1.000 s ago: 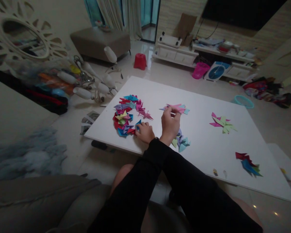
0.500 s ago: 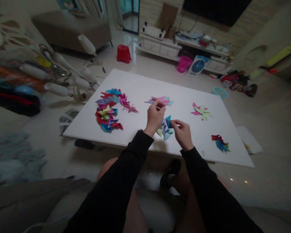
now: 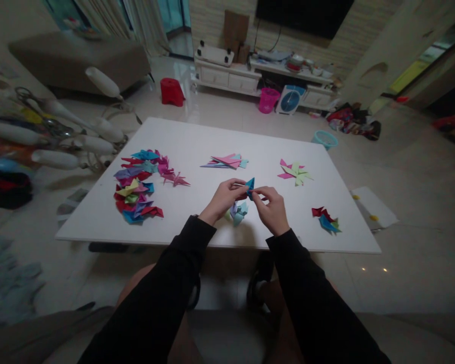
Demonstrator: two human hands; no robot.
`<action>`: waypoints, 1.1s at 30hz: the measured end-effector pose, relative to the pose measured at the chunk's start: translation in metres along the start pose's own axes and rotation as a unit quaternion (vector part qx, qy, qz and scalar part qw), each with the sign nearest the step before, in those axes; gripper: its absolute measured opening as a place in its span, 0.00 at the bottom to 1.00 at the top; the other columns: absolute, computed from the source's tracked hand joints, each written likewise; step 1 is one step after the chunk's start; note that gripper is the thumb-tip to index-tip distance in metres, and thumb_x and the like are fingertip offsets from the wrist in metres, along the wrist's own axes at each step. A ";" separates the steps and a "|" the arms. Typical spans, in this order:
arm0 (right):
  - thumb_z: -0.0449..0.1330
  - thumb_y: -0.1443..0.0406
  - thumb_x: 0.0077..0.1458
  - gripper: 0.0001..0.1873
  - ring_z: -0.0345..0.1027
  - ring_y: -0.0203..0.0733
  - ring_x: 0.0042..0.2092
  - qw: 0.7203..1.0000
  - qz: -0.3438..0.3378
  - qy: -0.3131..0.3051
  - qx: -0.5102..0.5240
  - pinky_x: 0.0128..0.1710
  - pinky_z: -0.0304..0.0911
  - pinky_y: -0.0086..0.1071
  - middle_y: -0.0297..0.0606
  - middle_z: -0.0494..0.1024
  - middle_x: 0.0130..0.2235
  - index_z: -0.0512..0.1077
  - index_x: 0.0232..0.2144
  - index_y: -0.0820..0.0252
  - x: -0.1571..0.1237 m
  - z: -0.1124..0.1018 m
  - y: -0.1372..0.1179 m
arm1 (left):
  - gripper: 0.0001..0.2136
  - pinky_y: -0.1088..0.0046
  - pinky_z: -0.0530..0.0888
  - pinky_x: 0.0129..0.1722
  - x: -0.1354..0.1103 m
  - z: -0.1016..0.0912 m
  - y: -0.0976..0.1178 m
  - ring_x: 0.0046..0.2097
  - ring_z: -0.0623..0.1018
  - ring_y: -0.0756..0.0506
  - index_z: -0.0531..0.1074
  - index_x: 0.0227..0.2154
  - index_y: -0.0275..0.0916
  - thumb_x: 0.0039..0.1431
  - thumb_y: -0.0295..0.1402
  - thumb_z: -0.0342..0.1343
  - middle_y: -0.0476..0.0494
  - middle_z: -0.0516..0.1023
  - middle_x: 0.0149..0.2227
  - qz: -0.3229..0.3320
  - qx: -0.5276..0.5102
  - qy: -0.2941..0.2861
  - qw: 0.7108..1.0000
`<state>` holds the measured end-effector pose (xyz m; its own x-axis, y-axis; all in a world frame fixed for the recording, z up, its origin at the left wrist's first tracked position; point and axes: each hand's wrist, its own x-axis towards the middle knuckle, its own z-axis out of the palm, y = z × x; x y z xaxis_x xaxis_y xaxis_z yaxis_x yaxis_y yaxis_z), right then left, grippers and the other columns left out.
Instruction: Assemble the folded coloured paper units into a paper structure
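Observation:
A blue folded paper piece (image 3: 251, 185) is held between both hands above the white table (image 3: 197, 135). My left hand (image 3: 229, 196) pinches its left side, and my right hand (image 3: 270, 205) grips the right and lower part with thumb and forefinger. Just below the hands lie pale blue and lilac folded papers (image 3: 239, 213), partly hidden by my left hand. Beyond the hands is a flat stack of long pink, lilac and blue folded papers (image 3: 227, 161). Several colourful paper cranes (image 3: 138, 179) are heaped in a curve at the left, with a pink crane (image 3: 176, 179) beside them.
Lime and pink folded papers (image 3: 296, 173) lie to the right on the table. Nearer its right corner are red, blue and green folded papers (image 3: 327, 221). A floor lamp (image 3: 98, 136) with several white shades stands close to the left edge. A red stool (image 3: 172, 92) is behind the table.
My left hand has come down from near the long-paper stack and taken hold of the blue paper, which my right hand held alone. The view has shifted right.

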<state>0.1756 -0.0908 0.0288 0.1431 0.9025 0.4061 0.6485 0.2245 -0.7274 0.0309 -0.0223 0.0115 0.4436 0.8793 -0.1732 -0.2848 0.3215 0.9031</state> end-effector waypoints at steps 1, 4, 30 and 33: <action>0.58 0.63 0.59 0.09 0.72 0.46 0.41 1.000 0.009 -0.001 0.008 0.35 0.67 0.37 0.40 0.82 0.35 0.79 0.32 0.56 0.002 -0.001 0.001 | 0.16 0.66 0.77 0.45 0.002 0.000 0.000 0.35 0.80 0.48 0.74 0.38 0.33 0.49 0.34 0.71 0.43 0.80 0.33 0.002 0.003 0.000 1.000; 0.59 0.64 0.58 0.08 0.72 0.46 0.40 1.000 0.021 0.010 0.005 0.36 0.67 0.38 0.40 0.81 0.35 0.79 0.32 0.56 0.006 -0.001 0.005 | 0.19 0.65 0.78 0.44 0.005 0.002 0.000 0.39 0.80 0.46 0.74 0.41 0.35 0.47 0.32 0.71 0.42 0.81 0.36 0.022 0.019 0.004 1.000; 0.63 0.65 0.54 0.03 0.68 0.43 0.36 0.999 0.025 0.008 -0.026 0.40 0.64 0.39 0.38 0.77 0.33 0.75 0.28 0.56 0.009 0.002 0.010 | 0.16 0.62 0.77 0.47 -0.006 -0.005 0.001 0.40 0.80 0.45 0.77 0.38 0.34 0.43 0.25 0.68 0.41 0.82 0.36 0.065 0.098 0.030 0.993; 0.63 0.64 0.54 0.04 0.69 0.44 0.36 0.999 0.034 0.018 -0.021 0.40 0.64 0.38 0.38 0.77 0.33 0.76 0.27 0.56 0.011 0.004 0.011 | 0.16 0.65 0.77 0.45 -0.006 -0.005 0.002 0.39 0.80 0.46 0.75 0.38 0.35 0.44 0.26 0.67 0.42 0.81 0.35 0.064 0.104 0.029 0.992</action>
<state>0.1811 -0.0773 0.0231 0.2133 0.9013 0.3772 0.6677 0.1474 -0.7297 0.0233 -0.0251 0.0119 0.3641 0.9288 -0.0696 -0.1506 0.1325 0.9797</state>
